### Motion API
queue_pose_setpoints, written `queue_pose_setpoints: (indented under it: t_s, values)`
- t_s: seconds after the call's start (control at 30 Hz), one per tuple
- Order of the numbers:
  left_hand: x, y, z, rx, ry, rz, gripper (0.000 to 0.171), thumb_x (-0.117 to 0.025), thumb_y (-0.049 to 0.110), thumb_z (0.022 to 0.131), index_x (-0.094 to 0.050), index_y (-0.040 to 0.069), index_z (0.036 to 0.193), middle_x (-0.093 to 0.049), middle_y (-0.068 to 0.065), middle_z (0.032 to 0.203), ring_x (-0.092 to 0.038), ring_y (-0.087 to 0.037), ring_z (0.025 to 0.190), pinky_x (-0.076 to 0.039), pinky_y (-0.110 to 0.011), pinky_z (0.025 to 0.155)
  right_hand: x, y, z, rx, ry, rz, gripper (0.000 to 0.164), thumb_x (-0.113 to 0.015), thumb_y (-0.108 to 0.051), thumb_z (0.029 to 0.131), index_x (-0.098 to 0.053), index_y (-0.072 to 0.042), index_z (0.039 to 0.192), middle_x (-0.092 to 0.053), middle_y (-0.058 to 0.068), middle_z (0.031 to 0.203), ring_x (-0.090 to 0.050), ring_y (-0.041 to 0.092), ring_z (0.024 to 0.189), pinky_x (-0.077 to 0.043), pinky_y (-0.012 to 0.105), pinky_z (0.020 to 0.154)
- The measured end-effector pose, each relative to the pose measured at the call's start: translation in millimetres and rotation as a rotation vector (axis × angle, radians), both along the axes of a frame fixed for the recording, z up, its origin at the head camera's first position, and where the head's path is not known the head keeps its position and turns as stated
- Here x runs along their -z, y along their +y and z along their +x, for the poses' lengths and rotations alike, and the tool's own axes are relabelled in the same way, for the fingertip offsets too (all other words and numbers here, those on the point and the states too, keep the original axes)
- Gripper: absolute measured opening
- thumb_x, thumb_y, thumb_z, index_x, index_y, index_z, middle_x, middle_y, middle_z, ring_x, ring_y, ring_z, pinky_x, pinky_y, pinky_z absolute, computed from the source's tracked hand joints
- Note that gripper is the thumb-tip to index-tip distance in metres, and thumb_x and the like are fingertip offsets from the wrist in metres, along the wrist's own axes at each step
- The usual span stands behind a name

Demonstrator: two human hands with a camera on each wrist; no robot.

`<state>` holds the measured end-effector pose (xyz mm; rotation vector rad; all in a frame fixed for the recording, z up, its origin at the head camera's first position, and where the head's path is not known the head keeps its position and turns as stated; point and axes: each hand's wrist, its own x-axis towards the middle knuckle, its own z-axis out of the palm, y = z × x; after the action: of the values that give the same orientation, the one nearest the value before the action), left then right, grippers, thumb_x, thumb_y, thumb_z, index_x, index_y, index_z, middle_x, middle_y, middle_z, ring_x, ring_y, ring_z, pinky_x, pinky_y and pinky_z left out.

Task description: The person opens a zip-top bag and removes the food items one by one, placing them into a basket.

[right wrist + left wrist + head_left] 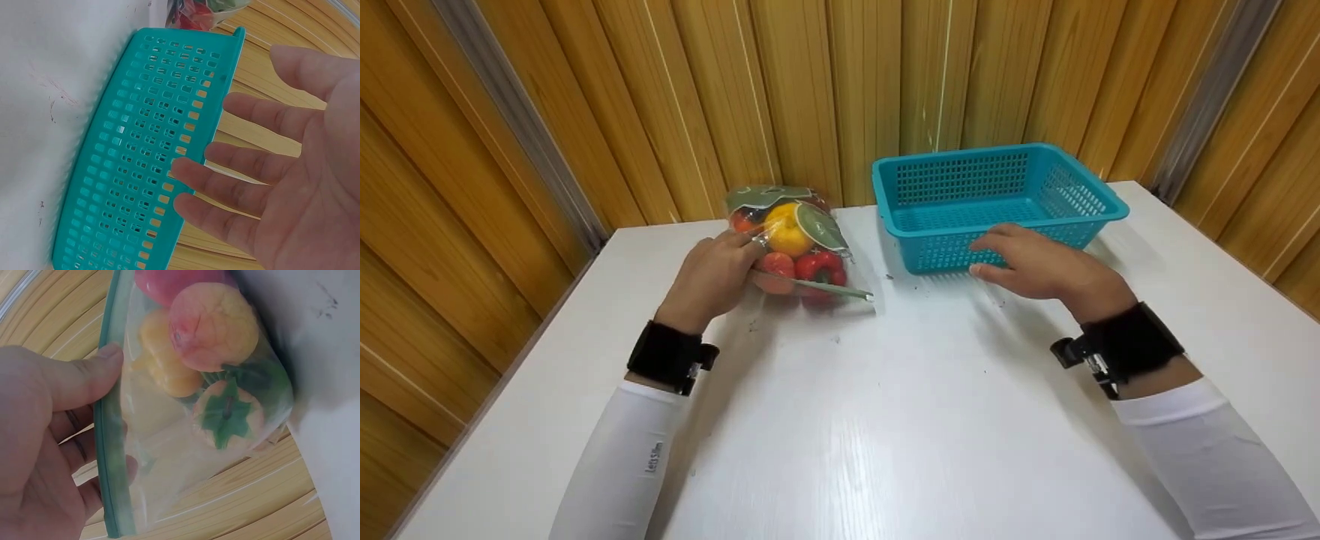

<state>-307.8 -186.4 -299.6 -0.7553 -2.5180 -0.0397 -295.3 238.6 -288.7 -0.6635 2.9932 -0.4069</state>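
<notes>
A clear zip bag (840, 259) with a green seal strip lies at the back left of the table. Inside it show a yellow bell pepper (787, 229), a red bell pepper (821, 268) and several other round fruits or vegetables, one with a green leafy cap (227, 413). My left hand (718, 274) pinches the bag's green-edged top between thumb and fingers. A teal perforated basket (952, 244) stands to the right of the bag. My right hand (1039, 262) hovers at its near long side, fingers extended and holding nothing, fingertips close to the rim in the right wrist view.
The white table (840, 420) carries the bag and basket along its back edge. Right behind them rises a wood-patterned panel wall (840, 90), which also runs along the left side. Both wrists wear black straps with small cameras (1132, 349).
</notes>
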Motion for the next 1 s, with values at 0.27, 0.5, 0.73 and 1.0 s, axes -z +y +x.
queue_pose_setpoints:
  t_s: [0.27, 0.5, 0.73, 1.0]
  values:
    - [-11.2, 6, 8.7, 0.021, 0.063, 0.004, 0.023, -0.062, 0.006, 0.095, -0.069, 0.009, 0.116, -0.067, -0.009, 0.130, -0.063, -0.031, 0.114, -0.052, -0.047, 0.080, 0.0, -2, -1.5, 0.009, -0.011, 0.010, 0.051, -0.050, -0.036, 0.103, -0.050, -0.006, 0.145, -0.038, 0.024, 0.152, -0.034, 0.044, 0.141, -0.033, 0.064, 0.110]
    - [-21.3, 12, 19.9, 0.055, 0.168, 0.007, 0.004, -0.067, 0.006, 0.093, -0.066, 0.006, 0.097, -0.069, -0.011, 0.106, -0.061, -0.030, 0.099, -0.051, -0.046, 0.087, 0.0, -3, -2.0, 0.023, -0.025, 0.008, 0.052, -0.051, -0.038, 0.103, -0.050, -0.007, 0.145, -0.038, 0.024, 0.152, -0.035, 0.044, 0.141, -0.034, 0.064, 0.110]
    - [-32.5, 21, 32.5, 0.118, 0.289, 0.033, 0.005, -0.066, 0.003, 0.091, -0.062, 0.006, 0.091, -0.065, -0.010, 0.095, -0.059, -0.029, 0.092, -0.048, -0.042, 0.078, 0.4, -2, -2.1, 0.023, -0.023, 0.009, 0.052, -0.052, -0.038, 0.103, -0.050, -0.006, 0.144, -0.038, 0.024, 0.152, -0.036, 0.045, 0.140, -0.035, 0.064, 0.109]
    - [-42.3, 27, 43.4, 0.162, 0.348, 0.104, 0.005, -0.063, 0.003, 0.092, -0.062, 0.007, 0.093, -0.060, -0.008, 0.088, -0.057, -0.027, 0.084, -0.043, -0.039, 0.071, -0.1, -2, -1.6, 0.020, -0.030, 0.017, 0.055, -0.054, -0.039, 0.101, -0.050, -0.005, 0.144, -0.040, 0.024, 0.150, -0.037, 0.044, 0.139, -0.037, 0.064, 0.108]
